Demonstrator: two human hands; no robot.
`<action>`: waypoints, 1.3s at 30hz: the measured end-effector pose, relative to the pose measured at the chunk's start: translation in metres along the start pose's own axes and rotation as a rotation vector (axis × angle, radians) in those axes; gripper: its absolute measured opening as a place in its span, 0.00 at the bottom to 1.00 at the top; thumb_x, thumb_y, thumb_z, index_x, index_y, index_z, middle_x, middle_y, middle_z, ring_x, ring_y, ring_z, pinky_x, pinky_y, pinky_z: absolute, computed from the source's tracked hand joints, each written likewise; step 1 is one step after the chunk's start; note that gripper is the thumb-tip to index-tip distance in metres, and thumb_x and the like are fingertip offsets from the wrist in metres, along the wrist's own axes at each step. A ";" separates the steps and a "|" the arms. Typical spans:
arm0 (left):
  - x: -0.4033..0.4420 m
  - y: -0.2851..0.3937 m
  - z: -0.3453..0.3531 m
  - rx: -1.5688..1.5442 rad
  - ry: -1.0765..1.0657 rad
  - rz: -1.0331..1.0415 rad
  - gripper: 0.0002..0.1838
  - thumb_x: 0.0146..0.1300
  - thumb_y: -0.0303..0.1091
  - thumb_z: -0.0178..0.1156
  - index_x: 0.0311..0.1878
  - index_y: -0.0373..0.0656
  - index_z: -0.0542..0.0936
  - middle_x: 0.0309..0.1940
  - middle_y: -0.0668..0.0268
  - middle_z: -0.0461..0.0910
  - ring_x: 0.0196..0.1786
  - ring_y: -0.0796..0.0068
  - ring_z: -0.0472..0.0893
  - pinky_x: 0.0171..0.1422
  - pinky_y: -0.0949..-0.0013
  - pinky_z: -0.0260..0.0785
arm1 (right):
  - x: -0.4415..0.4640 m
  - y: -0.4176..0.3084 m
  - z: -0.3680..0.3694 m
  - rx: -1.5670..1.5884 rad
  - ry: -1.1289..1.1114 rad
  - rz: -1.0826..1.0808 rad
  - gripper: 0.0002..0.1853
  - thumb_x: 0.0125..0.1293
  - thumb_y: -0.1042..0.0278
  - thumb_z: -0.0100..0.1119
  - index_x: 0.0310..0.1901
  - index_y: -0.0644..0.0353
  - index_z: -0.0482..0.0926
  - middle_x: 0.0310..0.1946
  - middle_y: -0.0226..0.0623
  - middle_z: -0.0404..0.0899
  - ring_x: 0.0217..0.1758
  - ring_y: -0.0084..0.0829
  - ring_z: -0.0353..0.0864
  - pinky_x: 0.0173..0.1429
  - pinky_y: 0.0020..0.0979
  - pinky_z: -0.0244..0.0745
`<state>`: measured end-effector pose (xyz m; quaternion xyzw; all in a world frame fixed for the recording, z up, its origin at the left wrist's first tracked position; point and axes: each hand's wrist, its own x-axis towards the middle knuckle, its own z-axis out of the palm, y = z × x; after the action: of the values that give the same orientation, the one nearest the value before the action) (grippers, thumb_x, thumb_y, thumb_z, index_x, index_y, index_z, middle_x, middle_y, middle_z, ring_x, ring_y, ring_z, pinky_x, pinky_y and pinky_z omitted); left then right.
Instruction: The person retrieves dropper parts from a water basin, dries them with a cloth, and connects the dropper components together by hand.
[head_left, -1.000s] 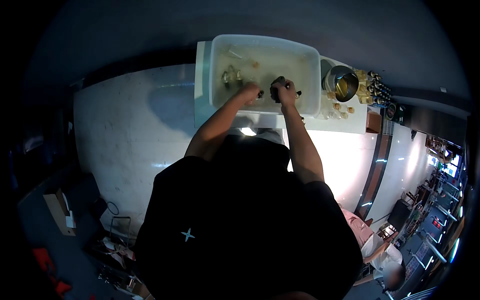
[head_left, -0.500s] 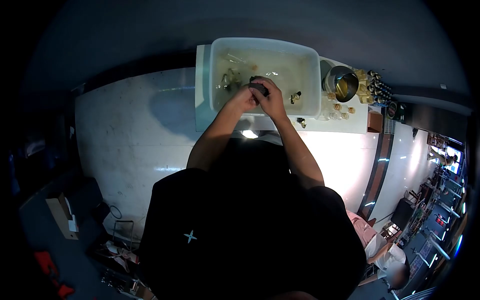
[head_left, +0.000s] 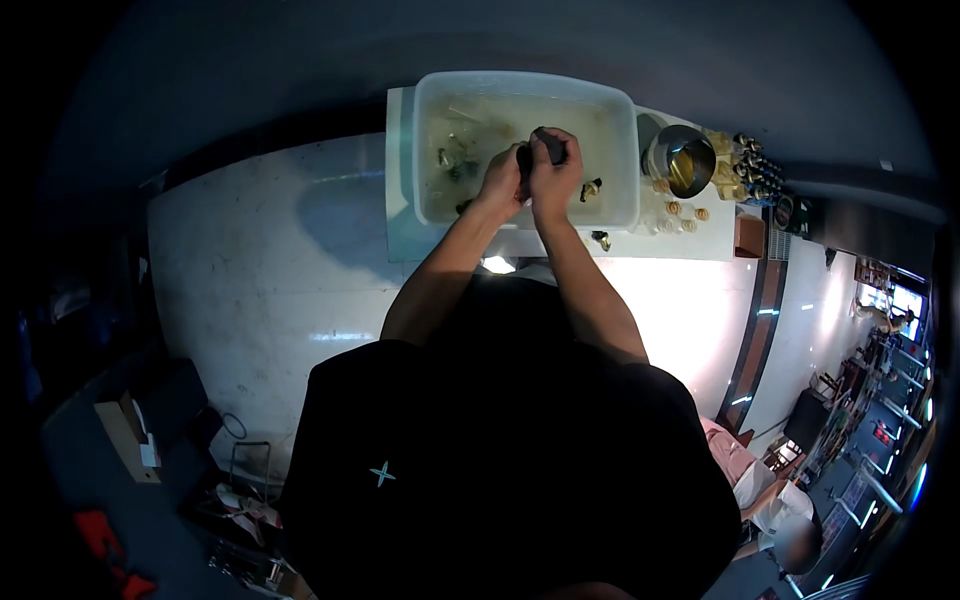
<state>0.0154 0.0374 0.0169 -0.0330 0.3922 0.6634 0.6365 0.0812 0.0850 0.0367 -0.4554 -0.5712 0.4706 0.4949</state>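
Note:
Over the translucent plastic tub (head_left: 627,150) of cloudy water, both my hands grip a dark, bunched-up cloth (head_left: 550,147). My left hand (head_left: 502,182) is closed around its left part. My right hand (head_left: 556,178) wraps its fingers over the right part, with a dark end showing above the thumb. Much of the cloth is hidden by my fingers. In the water lie a small black-and-gold fitting (head_left: 591,188) to the right of my hands and several blurred pieces (head_left: 455,160) to the left. Another black-and-gold fitting (head_left: 600,239) rests on the white table (head_left: 690,246) in front of the tub.
Right of the tub stands a dark metal bowl (head_left: 683,160) with something yellowish inside. Several small clear containers with gold rims (head_left: 673,209) are beside it. Farther right are rows of black-and-gold pieces (head_left: 757,170) and a brown box (head_left: 749,237). A person (head_left: 775,510) is at lower right.
Both hands have shifted slightly right and up over the tub with the dark cloth. My right hand has turned, and more of the cloth sticks out at its upper end.

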 end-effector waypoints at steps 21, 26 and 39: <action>0.004 0.019 0.029 -0.185 0.067 0.063 0.13 0.74 0.42 0.55 0.35 0.48 0.80 0.28 0.73 0.79 0.26 0.82 0.78 0.27 0.76 0.69 | -0.003 -0.032 -0.005 0.102 -0.101 0.158 0.10 0.66 0.71 0.68 0.45 0.66 0.82 0.34 0.31 0.83 0.36 0.21 0.79 0.45 0.23 0.75; 0.006 0.014 0.009 -0.179 -0.028 -0.022 0.16 0.74 0.45 0.53 0.31 0.48 0.78 0.15 0.73 0.66 0.15 0.81 0.62 0.20 0.75 0.55 | -0.001 -0.006 0.001 0.092 0.025 0.127 0.09 0.66 0.71 0.68 0.43 0.66 0.81 0.34 0.36 0.84 0.35 0.23 0.80 0.43 0.25 0.76; 0.018 0.008 -0.024 -0.359 -0.562 0.003 0.21 0.75 0.47 0.49 0.30 0.41 0.75 0.11 0.73 0.53 0.13 0.76 0.53 0.20 0.70 0.47 | 0.013 0.000 -0.055 1.182 -0.430 0.806 0.22 0.71 0.51 0.56 0.56 0.58 0.77 0.68 0.50 0.69 0.76 0.52 0.62 0.80 0.53 0.55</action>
<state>-0.0057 0.0392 -0.0058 0.0404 0.0783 0.7057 0.7030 0.1351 0.1030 0.0421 -0.1854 -0.0960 0.9228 0.3238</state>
